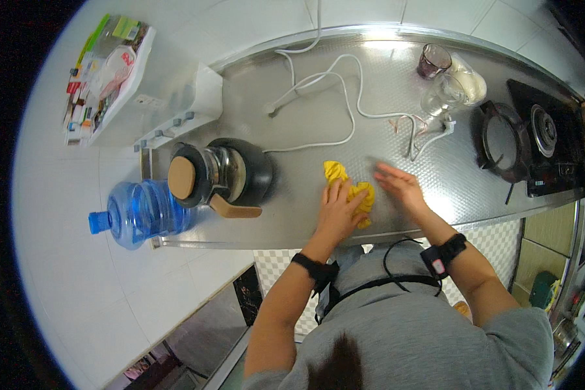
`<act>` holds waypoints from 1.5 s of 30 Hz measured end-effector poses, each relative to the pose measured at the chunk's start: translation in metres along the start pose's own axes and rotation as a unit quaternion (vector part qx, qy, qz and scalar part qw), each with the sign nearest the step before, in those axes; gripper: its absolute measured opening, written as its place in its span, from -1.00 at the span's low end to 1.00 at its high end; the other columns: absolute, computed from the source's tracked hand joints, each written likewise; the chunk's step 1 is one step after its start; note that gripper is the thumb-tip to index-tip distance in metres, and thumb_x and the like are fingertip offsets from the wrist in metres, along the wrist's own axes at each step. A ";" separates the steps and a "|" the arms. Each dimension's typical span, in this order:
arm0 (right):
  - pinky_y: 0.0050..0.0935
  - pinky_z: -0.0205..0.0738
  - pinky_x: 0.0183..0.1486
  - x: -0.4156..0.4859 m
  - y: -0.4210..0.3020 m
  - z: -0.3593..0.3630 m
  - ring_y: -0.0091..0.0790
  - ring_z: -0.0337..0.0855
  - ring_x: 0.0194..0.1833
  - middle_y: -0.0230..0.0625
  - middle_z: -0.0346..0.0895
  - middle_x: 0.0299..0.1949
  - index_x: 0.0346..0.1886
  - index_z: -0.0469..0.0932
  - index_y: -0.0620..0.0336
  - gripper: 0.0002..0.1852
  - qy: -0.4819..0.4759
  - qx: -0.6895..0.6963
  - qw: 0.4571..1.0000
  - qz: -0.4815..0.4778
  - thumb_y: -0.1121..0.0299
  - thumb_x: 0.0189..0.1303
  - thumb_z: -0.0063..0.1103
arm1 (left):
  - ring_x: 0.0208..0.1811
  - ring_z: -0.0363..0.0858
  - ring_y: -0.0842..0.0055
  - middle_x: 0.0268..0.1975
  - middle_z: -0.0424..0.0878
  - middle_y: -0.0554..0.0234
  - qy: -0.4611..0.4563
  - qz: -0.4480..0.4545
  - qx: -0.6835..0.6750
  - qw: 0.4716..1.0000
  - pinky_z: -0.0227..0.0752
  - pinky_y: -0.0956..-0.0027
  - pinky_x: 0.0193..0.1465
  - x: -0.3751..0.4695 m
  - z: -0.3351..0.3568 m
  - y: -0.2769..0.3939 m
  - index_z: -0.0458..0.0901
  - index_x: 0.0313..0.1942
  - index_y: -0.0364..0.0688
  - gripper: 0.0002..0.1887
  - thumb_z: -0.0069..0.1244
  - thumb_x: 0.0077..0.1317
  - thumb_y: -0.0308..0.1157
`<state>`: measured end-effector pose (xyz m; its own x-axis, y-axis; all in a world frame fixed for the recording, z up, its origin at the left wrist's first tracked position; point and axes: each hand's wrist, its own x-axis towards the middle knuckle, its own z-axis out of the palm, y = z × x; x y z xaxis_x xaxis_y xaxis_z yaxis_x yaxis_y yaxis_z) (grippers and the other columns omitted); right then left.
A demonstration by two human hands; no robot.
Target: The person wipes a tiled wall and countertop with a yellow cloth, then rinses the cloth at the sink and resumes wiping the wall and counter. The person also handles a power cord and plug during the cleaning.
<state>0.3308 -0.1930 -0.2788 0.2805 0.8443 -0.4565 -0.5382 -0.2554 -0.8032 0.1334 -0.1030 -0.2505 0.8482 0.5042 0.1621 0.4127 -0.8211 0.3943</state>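
My left hand [339,209] presses on a crumpled yellow cloth [364,199] lying on the stainless steel countertop [300,190]. Parts of the cloth stick out past the fingertips and beside the thumb; the rest is hidden beneath the palm. To the right, my right hand [400,189] hovers at the counter, slightly blurred, fingers apart and holding nothing. A small gap separates it from the cloth. Left of both hands is a glass kettle [224,168] with a wooden lid top and wooden handle, on a dark base.
A white power cord [353,114] loops across the counter behind my hands. Glass cups [434,61] and a clear jar [443,95] stand at the back right, near a black stove [541,126] with a pan support. At left are a blue water jug [144,212] and a white wall shelf [165,102].
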 end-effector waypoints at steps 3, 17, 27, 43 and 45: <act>-0.36 0.37 0.25 -0.014 -0.029 -0.012 -0.36 0.59 0.14 -0.29 0.51 0.23 0.23 0.48 0.23 -0.60 0.065 -0.027 0.997 -0.009 0.41 0.34 -0.01 | 0.10 0.48 0.13 0.00 0.55 -0.01 -0.037 -0.030 -0.036 0.998 0.35 0.14 0.14 0.013 0.009 -0.010 0.59 -0.04 -0.19 -0.66 0.16 0.19 -0.29; -0.31 0.42 0.21 -0.038 -0.063 -0.057 -0.26 0.63 0.09 -0.20 0.55 0.16 0.18 0.49 0.27 -0.63 0.127 0.072 0.989 0.025 0.49 0.34 -0.08 | 0.01 0.51 0.41 -0.05 0.57 0.08 0.374 -0.508 -0.283 0.722 0.50 0.36 -0.07 -0.159 -0.047 -0.120 0.52 0.08 -0.31 -0.63 -0.03 0.45 -0.21; -0.34 0.46 0.20 -0.063 -0.056 -0.076 -0.24 0.65 0.05 -0.15 0.56 0.14 0.16 0.50 0.32 -0.65 0.145 0.061 0.986 0.056 0.50 0.33 -0.05 | 0.20 0.33 0.08 0.11 0.47 0.01 0.118 -0.160 0.065 0.978 0.16 -0.04 0.25 -0.030 0.070 -0.006 0.48 0.24 -0.14 -0.39 0.00 0.08 -0.50; -0.24 0.50 0.20 -0.141 -0.007 -0.138 -0.18 0.63 0.08 -0.07 0.61 0.04 0.15 0.50 0.36 -0.55 -0.135 0.078 0.929 0.335 0.17 0.40 0.04 | 0.36 0.25 0.05 0.29 0.37 -0.14 0.144 -0.243 -0.106 0.953 0.07 0.06 0.42 -0.015 0.021 -0.070 0.38 0.27 -0.32 -0.48 0.02 0.34 -0.31; -0.22 0.46 0.23 -0.142 0.011 -0.145 -0.17 0.59 0.12 -0.07 0.57 0.08 0.18 0.47 0.35 -0.53 -0.163 0.084 0.911 0.369 0.14 0.42 0.03 | 0.43 0.10 -0.06 0.34 0.26 -0.23 0.132 -0.198 -0.033 0.971 -0.04 -0.02 0.45 -0.004 0.037 -0.072 0.37 0.29 -0.30 -0.45 0.01 0.31 -0.34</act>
<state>0.4002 -0.3839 -0.2777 -0.4428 0.5732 -0.6895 -0.6062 -0.7580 -0.2409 0.1130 -0.0559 -0.3128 0.5092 0.8350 0.2085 0.6599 -0.5343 0.5283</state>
